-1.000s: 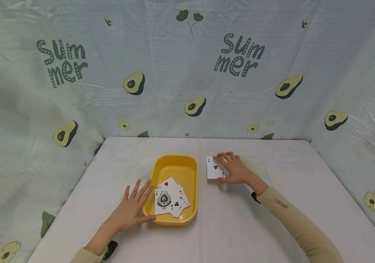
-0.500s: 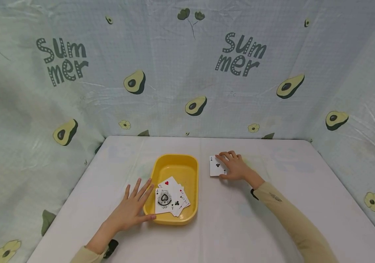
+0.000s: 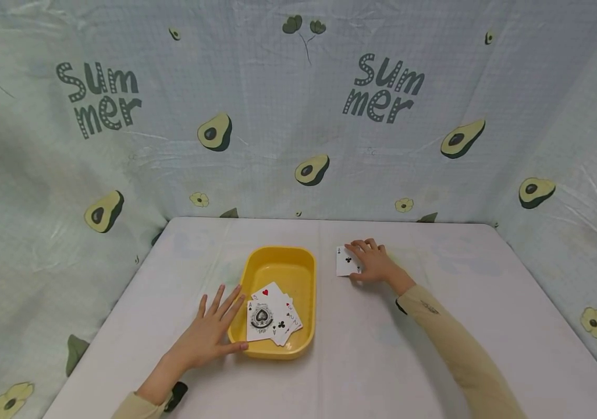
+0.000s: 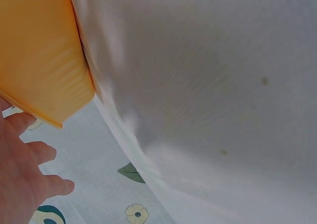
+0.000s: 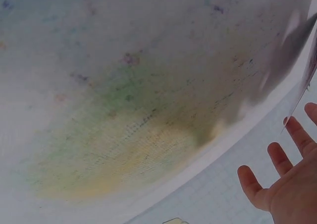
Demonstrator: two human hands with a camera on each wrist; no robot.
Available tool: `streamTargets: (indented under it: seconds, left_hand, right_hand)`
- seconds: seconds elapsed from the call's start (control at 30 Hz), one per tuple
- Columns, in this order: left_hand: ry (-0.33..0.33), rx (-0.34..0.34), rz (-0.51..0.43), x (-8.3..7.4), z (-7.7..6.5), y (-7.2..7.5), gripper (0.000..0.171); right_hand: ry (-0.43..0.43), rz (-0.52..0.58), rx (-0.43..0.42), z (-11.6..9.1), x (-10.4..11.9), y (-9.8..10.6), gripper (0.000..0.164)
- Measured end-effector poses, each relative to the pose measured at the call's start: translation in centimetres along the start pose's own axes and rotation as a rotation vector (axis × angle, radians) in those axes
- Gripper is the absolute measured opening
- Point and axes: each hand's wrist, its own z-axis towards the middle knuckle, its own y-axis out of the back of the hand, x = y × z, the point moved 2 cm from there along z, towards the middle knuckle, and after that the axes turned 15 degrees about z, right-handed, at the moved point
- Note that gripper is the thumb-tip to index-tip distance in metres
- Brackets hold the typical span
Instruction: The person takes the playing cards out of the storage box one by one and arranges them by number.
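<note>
A yellow tray point(image 3: 306, 291) stands near the middle of the table, with several playing cards point(image 3: 262, 317) overlapping face up inside it, an ace of spades on top. My left hand point(image 3: 204, 340) rests at the tray's left side, fingers spread, touching the rim; the left wrist view shows the fingers point(image 4: 42, 152) beside the tray wall point(image 4: 49, 60). To the right of the tray, my right hand point(image 3: 374, 265) holds a playing card of clubs point(image 3: 344, 266) between thumb and index finger. The hand covers part of its face. The right wrist view shows only the card's edge.
The table point(image 3: 408, 361) has a white cover with faint coloured stains. A patterned cloth point(image 3: 262, 87) with avocados hangs behind and at both sides.
My right hand has moved slightly right and away with the playing card of clubs. The left hand, the tray and its cards look unmoved.
</note>
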Motion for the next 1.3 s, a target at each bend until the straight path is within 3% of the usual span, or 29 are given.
streamTargets:
  seconds: [0.4, 1.3]
  left_hand:
    - [-0.005, 0.006, 0.008, -0.2, 0.0, 0.2, 0.090]
    - [-0.008, -0.015, -0.024, 0.1, 0.1, -0.2, 0.090]
  right_hand:
    - [-0.089, 0.009, 0.043, 1.0, -1.2, -0.6, 0.074]
    - [-0.128, 0.018, 0.093, 2.1, -0.6, 0.5, 0.076]
